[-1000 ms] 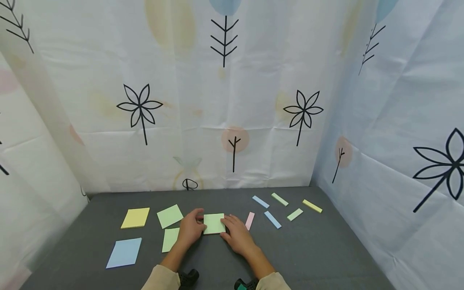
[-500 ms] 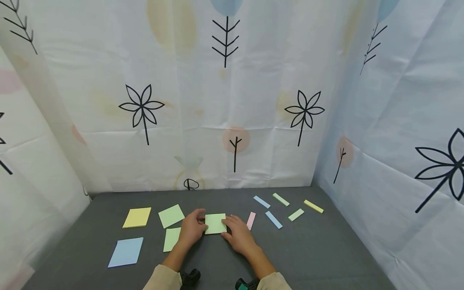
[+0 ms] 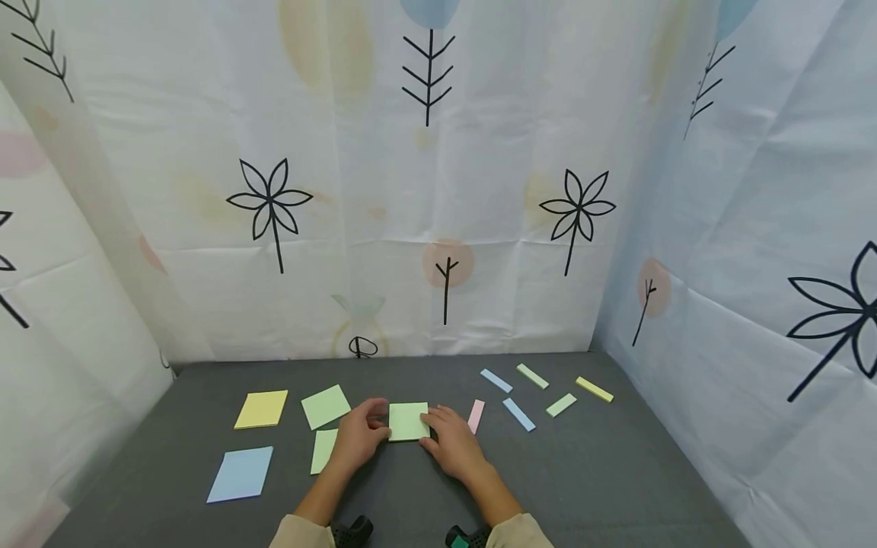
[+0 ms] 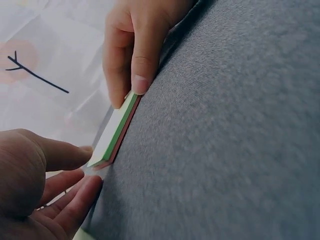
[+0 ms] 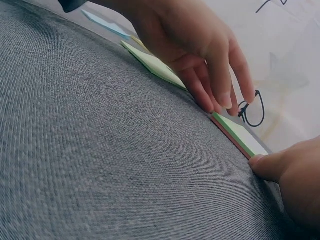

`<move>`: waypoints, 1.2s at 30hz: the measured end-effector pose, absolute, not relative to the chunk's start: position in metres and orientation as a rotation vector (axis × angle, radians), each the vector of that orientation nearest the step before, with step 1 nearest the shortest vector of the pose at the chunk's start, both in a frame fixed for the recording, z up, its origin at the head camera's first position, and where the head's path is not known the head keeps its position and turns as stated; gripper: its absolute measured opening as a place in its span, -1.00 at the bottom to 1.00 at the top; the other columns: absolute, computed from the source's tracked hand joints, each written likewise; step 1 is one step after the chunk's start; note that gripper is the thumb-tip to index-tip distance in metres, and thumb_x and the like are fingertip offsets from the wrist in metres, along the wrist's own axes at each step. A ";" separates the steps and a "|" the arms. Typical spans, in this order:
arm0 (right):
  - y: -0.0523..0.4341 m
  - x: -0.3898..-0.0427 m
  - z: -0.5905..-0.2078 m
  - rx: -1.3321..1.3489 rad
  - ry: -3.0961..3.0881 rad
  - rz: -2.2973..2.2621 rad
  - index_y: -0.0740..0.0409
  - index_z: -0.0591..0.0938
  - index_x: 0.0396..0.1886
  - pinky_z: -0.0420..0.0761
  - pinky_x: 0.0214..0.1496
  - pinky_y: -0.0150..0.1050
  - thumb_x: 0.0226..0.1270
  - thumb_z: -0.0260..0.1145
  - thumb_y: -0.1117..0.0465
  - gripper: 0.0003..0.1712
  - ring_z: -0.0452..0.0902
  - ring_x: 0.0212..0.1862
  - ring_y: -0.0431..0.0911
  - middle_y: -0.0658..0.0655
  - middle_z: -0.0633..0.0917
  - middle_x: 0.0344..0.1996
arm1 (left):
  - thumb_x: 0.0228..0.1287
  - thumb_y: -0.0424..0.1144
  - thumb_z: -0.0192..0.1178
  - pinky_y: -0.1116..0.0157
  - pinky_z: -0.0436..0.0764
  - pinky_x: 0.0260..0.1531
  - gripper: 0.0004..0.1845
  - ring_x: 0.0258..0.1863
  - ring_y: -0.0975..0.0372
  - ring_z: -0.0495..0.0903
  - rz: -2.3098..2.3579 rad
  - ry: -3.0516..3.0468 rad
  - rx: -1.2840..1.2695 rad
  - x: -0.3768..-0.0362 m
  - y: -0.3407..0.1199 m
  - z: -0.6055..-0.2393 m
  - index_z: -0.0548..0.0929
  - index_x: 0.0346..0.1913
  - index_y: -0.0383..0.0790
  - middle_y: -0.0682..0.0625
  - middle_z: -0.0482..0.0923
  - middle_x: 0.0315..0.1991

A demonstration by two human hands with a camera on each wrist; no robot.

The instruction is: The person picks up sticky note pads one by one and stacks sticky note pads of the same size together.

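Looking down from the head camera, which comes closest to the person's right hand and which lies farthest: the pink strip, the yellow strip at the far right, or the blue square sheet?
From the right hand:
1. Pink strip, just beside the hand, on its right.
2. Yellow strip, far off to the right, toward the back corner.
3. Blue square sheet, farthest, at the front left beyond the left hand.

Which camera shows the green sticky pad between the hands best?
The head view: the pad shows its whole top face. The left wrist view shows only its layered edge, and the right wrist view a thin slanted sliver.
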State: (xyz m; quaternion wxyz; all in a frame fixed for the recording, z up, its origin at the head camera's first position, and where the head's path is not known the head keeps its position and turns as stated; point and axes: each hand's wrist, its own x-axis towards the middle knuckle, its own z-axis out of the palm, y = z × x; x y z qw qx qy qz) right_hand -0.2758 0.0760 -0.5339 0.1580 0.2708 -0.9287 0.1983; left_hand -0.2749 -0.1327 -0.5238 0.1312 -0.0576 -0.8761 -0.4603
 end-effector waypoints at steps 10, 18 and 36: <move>0.078 -0.276 -0.535 0.802 -2.628 0.574 0.21 0.61 0.14 0.38 0.25 -0.02 0.26 0.39 0.14 -0.53 0.42 0.24 0.11 0.19 0.61 0.12 | 0.07 -0.45 0.39 0.15 0.60 -0.23 -0.67 -0.26 0.20 0.63 -1.252 -2.492 -0.193 -0.263 -0.150 -0.521 0.69 -0.06 -0.14 0.02 0.68 -0.18; 0.079 -0.276 -0.534 0.805 -2.625 0.586 0.21 0.61 0.14 0.37 0.26 -0.01 0.27 0.38 0.14 -0.53 0.41 0.25 0.11 0.19 0.60 0.12 | 0.09 -0.35 0.42 -0.01 0.55 -0.14 -0.72 -0.11 0.01 0.60 -0.967 -2.519 -0.249 -0.272 -0.173 -0.519 0.72 -0.09 -0.15 -0.10 0.66 -0.16; 0.079 -0.276 -0.535 0.826 -2.593 0.587 0.21 0.62 0.13 0.40 0.22 0.01 0.25 0.39 0.14 -0.53 0.44 0.22 0.12 0.20 0.61 0.10 | 0.11 -0.25 0.39 -0.16 0.36 0.12 -0.72 0.16 -0.20 0.45 -0.579 -2.743 -0.315 -0.301 -0.236 -0.514 0.71 -0.09 -0.23 -0.29 0.54 0.12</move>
